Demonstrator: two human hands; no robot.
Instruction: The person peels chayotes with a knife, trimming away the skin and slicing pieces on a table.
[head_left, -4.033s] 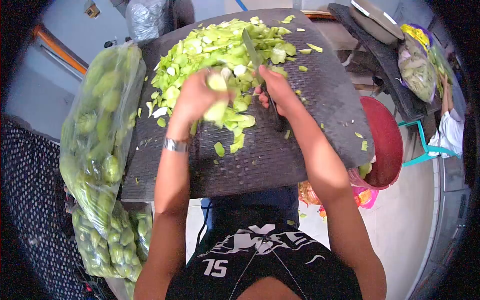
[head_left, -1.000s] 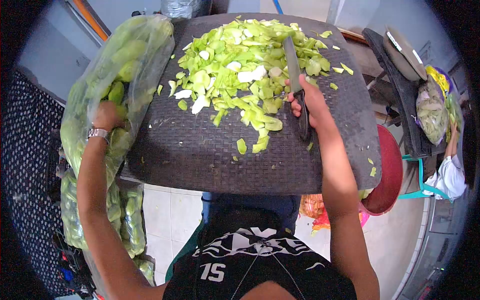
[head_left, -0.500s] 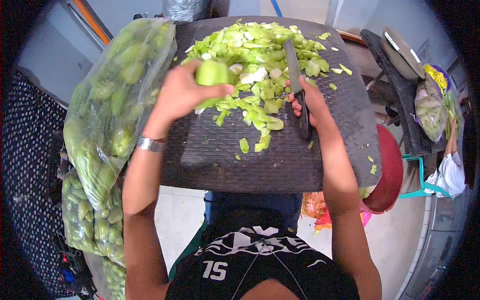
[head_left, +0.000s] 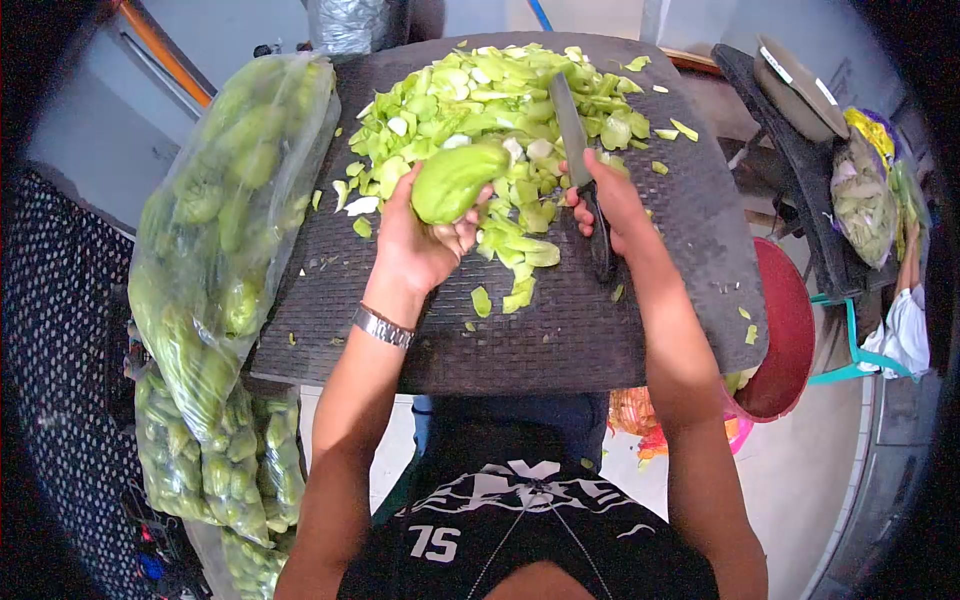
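A whole green chayote (head_left: pixel 453 184) rests in my left hand (head_left: pixel 418 243), palm up with the fingers curled round it. My right hand (head_left: pixel 612 205) grips the black handle of a knife (head_left: pixel 571 130), its blade pointing up and away to the left. Beyond both hands, a heap of green and whitish peelings (head_left: pixel 470 95) covers the far part of the dark woven-pattern table (head_left: pixel 400 340). Some strips trail toward me between the hands. A long clear plastic bag of green chayotes (head_left: pixel 225 215) lies along the table's left side.
More bagged chayotes (head_left: pixel 220 470) are stacked low at the left. A red bucket (head_left: pixel 785 330) stands by the table's right edge. Further right are a dark bench with a basin (head_left: pixel 795 90), a bag of greens (head_left: pixel 862 200), a teal chair frame (head_left: pixel 850 350) and another person's arm.
My left hand has come out of the plastic bag with a chayote and moved right, over the near edge of the peelings. My right hand still holds the knife in nearly the same place.
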